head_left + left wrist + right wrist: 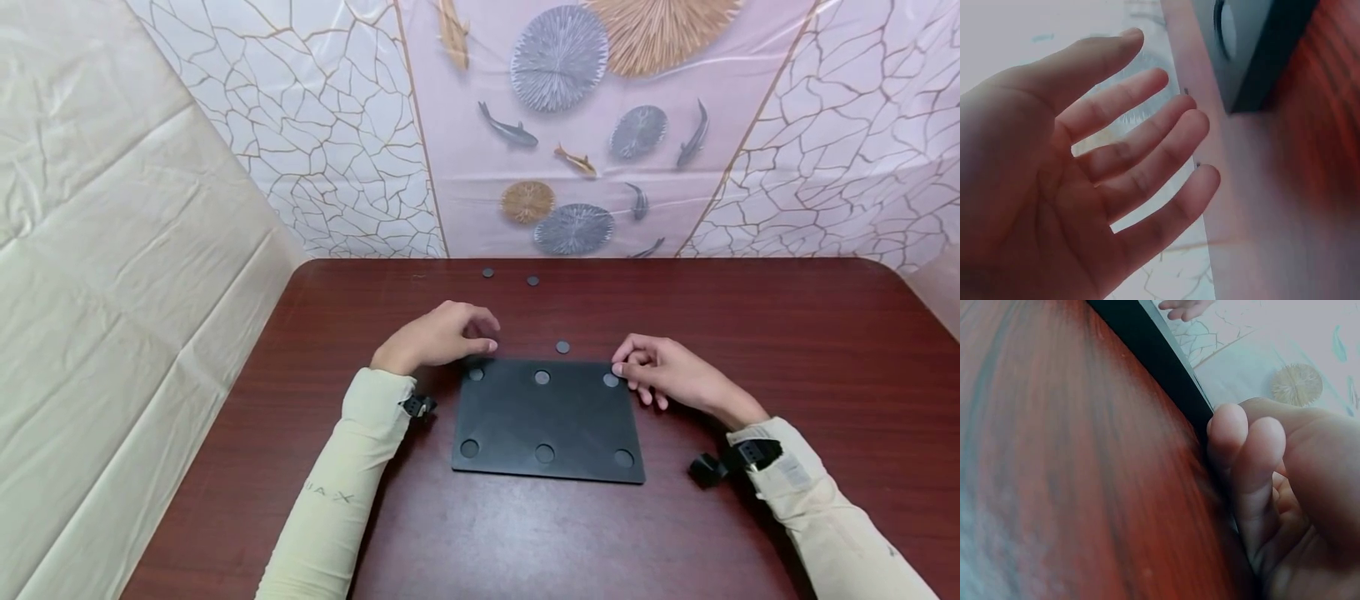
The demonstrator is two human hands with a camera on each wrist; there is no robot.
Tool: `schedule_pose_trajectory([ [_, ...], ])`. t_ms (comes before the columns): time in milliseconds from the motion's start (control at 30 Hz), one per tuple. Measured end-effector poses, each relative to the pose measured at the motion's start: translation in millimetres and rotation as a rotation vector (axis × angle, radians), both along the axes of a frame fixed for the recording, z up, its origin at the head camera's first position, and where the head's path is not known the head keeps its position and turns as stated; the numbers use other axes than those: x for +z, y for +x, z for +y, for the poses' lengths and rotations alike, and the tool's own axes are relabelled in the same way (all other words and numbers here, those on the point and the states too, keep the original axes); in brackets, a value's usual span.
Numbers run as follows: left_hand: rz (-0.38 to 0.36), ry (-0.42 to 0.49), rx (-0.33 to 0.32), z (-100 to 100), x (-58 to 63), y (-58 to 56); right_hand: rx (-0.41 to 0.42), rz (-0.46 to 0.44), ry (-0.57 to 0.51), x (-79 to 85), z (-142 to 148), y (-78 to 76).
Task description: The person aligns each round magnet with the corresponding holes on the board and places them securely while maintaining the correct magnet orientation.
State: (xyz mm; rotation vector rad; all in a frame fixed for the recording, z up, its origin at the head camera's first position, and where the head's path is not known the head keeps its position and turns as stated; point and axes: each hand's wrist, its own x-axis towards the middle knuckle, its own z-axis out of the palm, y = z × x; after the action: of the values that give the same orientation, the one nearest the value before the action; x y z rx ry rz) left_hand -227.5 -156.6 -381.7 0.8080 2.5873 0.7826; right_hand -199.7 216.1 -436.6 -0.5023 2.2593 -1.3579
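Black board (547, 417) in all views

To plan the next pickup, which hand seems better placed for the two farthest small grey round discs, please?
Probably the left hand: it holds nothing and is nearer those discs, while the right hand is busy at the black rectangular board.

a cream cloth (135, 275) hangs left of the reddish-brown table (787, 325), a fish-patterned sheet (465, 167) behind it.

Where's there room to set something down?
The dark red table is bare in front of the black rectangular board, between cream sleeves, and at its far right corner, beyond the right grip. Crowded: the board's far edge, with left grip, small grey disc, right grip.
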Motion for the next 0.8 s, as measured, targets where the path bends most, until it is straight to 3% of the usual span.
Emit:
schedule_pose_trajectory([
  [333, -0.084, -0.065, -0.016, -25.2, 1.5, -3.8, -0.005, 0.012, 0.006, -0.4, 0.4, -0.3],
  [600, -0.282, -0.055, 0.024, -29.3, 0.8, -3.6, -0.016, 0.005, 0.006, 0.3, 1.3, -1.3],
  [800, -0.386, 0.017, 0.014, -32.3, -7.1, -5.5, -0.021, 0.001, 0.010, 0.9, -0.9, -1.4],
])
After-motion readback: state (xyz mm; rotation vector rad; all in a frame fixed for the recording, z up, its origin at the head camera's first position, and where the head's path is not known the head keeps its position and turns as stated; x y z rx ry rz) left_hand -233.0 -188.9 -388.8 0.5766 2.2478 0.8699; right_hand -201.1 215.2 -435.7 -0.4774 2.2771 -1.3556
